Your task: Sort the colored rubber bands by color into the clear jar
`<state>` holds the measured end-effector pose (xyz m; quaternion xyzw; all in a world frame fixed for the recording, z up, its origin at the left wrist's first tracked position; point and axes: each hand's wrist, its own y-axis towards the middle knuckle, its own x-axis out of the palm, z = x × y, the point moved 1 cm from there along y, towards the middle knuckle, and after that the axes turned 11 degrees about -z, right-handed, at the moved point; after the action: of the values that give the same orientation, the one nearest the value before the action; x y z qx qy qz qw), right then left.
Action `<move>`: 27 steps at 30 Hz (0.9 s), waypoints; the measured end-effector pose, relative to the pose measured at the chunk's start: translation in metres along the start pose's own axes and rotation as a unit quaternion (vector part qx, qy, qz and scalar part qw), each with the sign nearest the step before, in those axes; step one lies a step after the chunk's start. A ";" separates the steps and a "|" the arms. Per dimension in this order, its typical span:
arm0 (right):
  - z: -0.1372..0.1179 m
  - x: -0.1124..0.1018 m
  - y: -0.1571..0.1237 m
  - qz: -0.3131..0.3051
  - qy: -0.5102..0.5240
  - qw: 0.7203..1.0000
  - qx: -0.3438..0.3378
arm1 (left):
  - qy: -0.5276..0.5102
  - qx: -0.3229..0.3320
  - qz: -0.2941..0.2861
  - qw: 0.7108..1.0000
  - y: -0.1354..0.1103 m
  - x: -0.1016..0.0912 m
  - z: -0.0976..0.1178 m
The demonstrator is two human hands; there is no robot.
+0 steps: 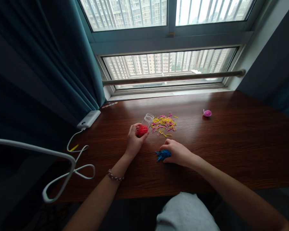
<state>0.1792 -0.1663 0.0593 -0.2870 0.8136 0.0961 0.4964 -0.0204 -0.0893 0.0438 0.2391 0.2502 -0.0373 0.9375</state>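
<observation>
My left hand (135,138) is closed around a small clear jar (148,118), tilted with its open mouth pointing away from me. Red rubber bands (142,130) fill the jar's lower part. Nearer the front edge, the fingers of my right hand (175,152) are wrapped at a bunch of blue rubber bands (163,155) on the tabletop. A loose heap of yellow and pink rubber bands (164,123) lies just right of the jar, beyond my right hand.
A pink round object (207,113) sits on the wooden table (231,144) at the right. At the left are a white power strip (89,119), its looped cable (73,160) and a yellow strip (74,148). A window with a rail (173,78) lies behind the table, beside a blue curtain (69,57).
</observation>
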 end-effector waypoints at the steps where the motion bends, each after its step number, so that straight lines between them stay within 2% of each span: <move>1: 0.000 0.001 0.002 0.002 0.002 1.000 -0.006 | 0.019 0.006 -0.005 1.000 0.000 -0.001 0.002; 9: 0.010 0.005 0.013 0.060 0.040 0.996 -0.045 | 0.097 0.009 -0.099 0.990 -0.002 -0.002 0.004; 13: 0.013 0.006 0.016 0.088 0.105 0.990 -0.044 | 0.127 0.020 -0.123 0.984 -0.004 -0.001 0.003; 20: 0.031 -0.008 0.018 0.171 0.261 0.948 0.068 | 0.160 0.030 -0.123 0.979 -0.003 -0.002 0.002; 23: 0.038 -0.012 0.019 0.196 0.300 0.930 0.083 | 0.159 0.049 -0.142 0.976 -0.004 -0.001 0.007; 27: 0.037 -0.009 0.020 0.210 0.308 0.924 0.088 | 0.147 0.075 -0.184 0.969 -0.007 0.004 0.013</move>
<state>0.1991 -0.1296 0.0466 -0.0801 0.9732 0.0334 0.2130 -0.0127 -0.1015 0.0486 0.2611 0.4216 -0.1917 0.8469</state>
